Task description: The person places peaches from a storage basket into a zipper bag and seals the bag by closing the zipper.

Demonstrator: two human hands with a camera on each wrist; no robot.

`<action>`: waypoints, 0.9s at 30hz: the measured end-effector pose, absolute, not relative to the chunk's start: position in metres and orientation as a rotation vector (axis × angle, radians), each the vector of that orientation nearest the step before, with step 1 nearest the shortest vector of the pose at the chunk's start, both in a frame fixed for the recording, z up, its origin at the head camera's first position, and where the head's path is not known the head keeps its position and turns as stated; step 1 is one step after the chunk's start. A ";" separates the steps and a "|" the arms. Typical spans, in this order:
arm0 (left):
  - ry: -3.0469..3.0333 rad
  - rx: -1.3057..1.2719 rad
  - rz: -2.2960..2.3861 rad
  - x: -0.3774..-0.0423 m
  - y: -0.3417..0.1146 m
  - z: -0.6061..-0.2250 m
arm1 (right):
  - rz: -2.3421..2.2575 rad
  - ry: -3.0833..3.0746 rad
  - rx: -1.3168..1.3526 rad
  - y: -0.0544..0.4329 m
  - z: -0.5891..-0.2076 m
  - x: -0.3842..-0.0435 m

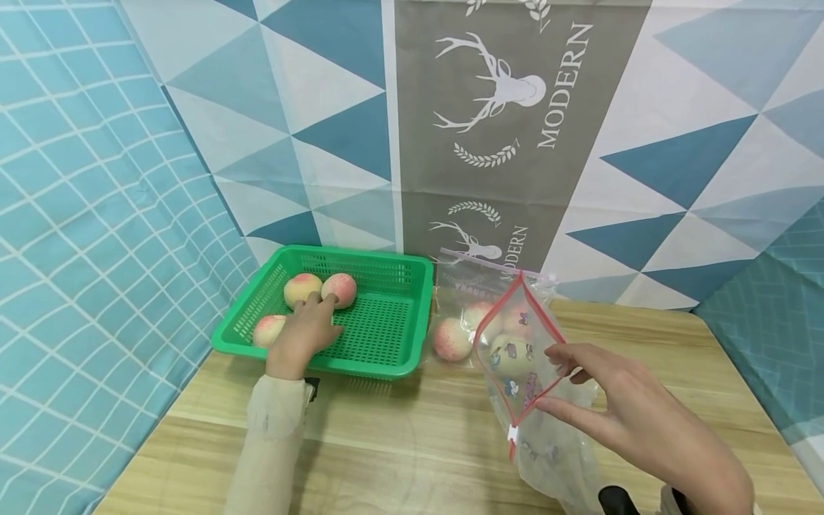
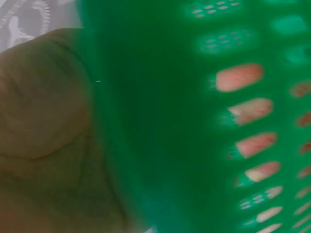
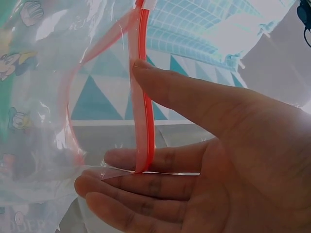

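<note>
My left hand (image 1: 307, 330) reaches over the front rim of a green plastic basket (image 1: 402, 365), fingertips right at two pink-and-yellow peaches (image 1: 339, 290). Its thumb points off to the side, away from the fruit. Another peach (image 1: 267, 330) lies by the wrist, partly covered. In the left wrist view the slotted basket wall (image 2: 155, 116) hides the fingers. My right hand (image 1: 621, 400) holds a clear zip bag (image 1: 508, 390) with a red zip and cartoon prints by its mouth. The thumb is at the red strip (image 3: 141, 111), spread apart from the fingers, and the mouth gapes wide.
Behind the red-zip bag stands another clear bag (image 1: 460, 275) with a pale purple zip, with several peaches (image 1: 453, 340) showing through. Both are on a wood-grain table (image 1: 399, 443). A patterned cloth (image 1: 335, 107) rises at the back, and blue checked cloth (image 1: 77, 214) at the left.
</note>
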State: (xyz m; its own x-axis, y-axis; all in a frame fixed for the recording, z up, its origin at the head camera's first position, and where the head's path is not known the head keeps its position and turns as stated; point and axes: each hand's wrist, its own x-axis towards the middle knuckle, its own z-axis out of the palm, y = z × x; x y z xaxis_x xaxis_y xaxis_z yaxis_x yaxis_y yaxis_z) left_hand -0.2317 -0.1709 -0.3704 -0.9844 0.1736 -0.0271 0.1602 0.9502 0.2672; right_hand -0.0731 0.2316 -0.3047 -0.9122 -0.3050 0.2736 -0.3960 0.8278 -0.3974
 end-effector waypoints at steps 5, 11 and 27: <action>3.025 0.211 0.311 -0.235 -0.171 -0.376 | 0.699 -2.820 0.548 0.233 -0.304 -0.073; 3.043 0.167 0.319 -0.237 -0.169 -0.380 | 0.711 -2.821 0.569 0.232 -0.304 -0.074; 2.822 0.380 0.716 -0.244 -0.171 -0.393 | 0.704 -2.826 0.589 0.232 -0.306 -0.074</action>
